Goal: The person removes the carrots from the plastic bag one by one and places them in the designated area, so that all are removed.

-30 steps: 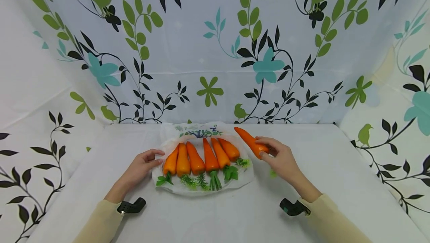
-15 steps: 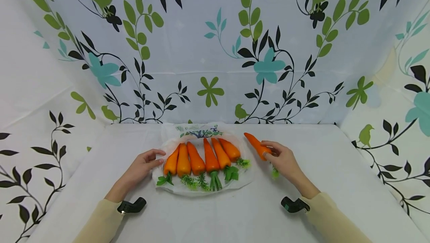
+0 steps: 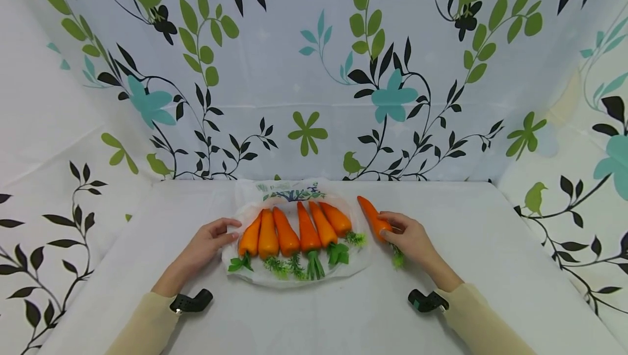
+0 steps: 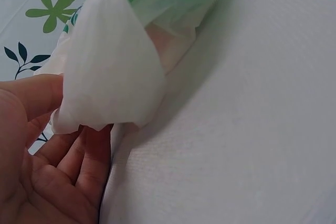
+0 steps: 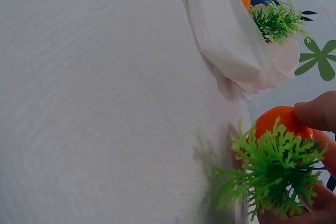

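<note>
My right hand (image 3: 406, 236) grips an orange toy carrot (image 3: 372, 216) near its thick end, just right of a white plastic bag (image 3: 360, 259). Its tip points away from me, and its feathery green top (image 5: 278, 169) hangs below my fingers in the right wrist view. Several more orange carrots (image 3: 284, 232) lie side by side on the bag, green tops towards me. At the bag's left edge, my left hand (image 3: 208, 243) pinches the plastic; the left wrist view shows the thumb (image 4: 42, 93) on one side and fingers beneath the edge.
A white cloth covers the table (image 3: 314, 322). Behind it hangs a curtain (image 3: 275, 60) printed with leaves, birds and flowers. Black wrist cameras sit on both forearms, over cream sleeves.
The carrot in my right hand has come down and slightly right, then turned so its tip points more directly away from me. My left hand has stayed at the bag's edge.
</note>
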Demonstrator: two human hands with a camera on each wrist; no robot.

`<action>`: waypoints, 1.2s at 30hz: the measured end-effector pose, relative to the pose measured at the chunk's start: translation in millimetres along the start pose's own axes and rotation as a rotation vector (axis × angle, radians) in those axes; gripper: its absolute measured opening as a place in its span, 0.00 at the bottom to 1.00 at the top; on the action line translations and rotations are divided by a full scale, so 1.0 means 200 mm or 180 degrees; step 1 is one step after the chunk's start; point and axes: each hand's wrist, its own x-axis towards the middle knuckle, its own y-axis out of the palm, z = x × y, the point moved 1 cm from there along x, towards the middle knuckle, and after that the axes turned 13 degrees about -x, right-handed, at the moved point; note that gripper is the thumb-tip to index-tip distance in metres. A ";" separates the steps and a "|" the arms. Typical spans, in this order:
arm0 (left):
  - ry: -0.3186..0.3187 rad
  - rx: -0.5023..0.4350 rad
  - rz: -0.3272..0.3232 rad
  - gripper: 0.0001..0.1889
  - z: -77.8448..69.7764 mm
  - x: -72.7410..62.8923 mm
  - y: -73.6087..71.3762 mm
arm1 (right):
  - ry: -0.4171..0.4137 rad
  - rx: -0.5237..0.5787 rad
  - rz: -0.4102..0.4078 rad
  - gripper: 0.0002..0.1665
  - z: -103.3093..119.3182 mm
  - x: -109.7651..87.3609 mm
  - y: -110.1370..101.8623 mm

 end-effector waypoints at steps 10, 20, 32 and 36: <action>-0.0094 0.0013 -0.0020 0.17 -0.05 -0.03 0.01 | 0.0031 0.0015 0.0081 0.26 0.04 -0.02 0.00; -0.0123 -0.0091 0.0015 0.16 -0.20 -0.09 0.04 | -0.0030 -0.0062 0.0069 0.25 0.06 -0.01 -0.02; -0.0105 -0.0056 0.0024 0.16 -0.14 -0.05 0.04 | -0.0230 -0.0080 -0.0004 0.23 0.17 0.00 -0.06; -0.0121 -0.0029 0.0017 0.17 -0.04 0.00 0.02 | -0.0298 -0.0100 0.0038 0.23 0.21 0.01 -0.04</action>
